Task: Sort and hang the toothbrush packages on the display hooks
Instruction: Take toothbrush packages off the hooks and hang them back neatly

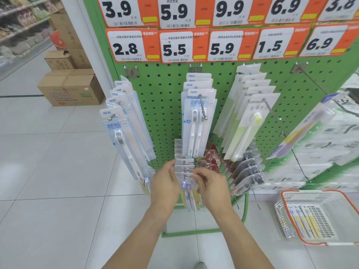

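Toothbrush packages (198,117) are seen in glossy clear plastic; the pegboard (165,105) in painted metal; the boxes (71,88) in matt cardboard.

I see both my bare forearms reaching forward and converging, my left hand (165,183) with fingers curled and thumb up, my right hand (210,186) just beside it, fingertips (194,172) pinched together toward the left fingers.

Head view, downward, close before pegboard (167,105)
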Demonstrator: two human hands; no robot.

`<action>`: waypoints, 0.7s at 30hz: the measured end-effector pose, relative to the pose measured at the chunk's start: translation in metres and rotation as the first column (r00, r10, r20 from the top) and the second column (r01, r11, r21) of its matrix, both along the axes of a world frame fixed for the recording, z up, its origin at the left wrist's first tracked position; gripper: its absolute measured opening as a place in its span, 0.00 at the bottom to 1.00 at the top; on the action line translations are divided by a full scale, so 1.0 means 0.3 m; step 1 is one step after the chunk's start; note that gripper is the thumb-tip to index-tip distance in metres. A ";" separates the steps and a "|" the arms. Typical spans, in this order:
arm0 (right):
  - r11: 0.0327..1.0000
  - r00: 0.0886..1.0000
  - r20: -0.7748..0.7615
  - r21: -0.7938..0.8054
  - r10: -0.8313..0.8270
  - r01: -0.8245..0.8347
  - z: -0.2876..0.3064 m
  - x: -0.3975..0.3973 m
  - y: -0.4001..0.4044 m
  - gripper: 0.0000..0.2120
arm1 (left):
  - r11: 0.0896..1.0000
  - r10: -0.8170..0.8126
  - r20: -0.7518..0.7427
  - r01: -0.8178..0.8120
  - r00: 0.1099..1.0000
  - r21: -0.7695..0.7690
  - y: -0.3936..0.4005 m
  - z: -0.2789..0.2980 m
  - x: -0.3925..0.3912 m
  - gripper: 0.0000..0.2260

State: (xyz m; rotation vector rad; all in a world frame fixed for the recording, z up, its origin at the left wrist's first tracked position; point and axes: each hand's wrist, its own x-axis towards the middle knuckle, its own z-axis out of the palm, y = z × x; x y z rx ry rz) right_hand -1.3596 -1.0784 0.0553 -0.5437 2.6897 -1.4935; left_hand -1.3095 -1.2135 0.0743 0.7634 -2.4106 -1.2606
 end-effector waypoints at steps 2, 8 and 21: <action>1.000 1.000 -0.013 -0.004 0.005 -0.005 0.003 -0.001 0.003 0.07 | 0.999 -0.004 0.049 0.006 0.999 -0.053 -0.006 0.014 -0.020 0.14; 1.000 0.999 -0.025 0.024 0.020 -0.019 0.010 -0.006 0.000 0.06 | 0.996 0.005 0.127 0.007 0.992 -0.092 -0.017 0.040 -0.058 0.08; 0.999 0.999 -0.015 0.033 0.028 -0.028 0.003 -0.030 -0.004 0.06 | 0.972 0.048 0.147 -0.012 0.988 -0.235 -0.002 0.068 -0.076 0.11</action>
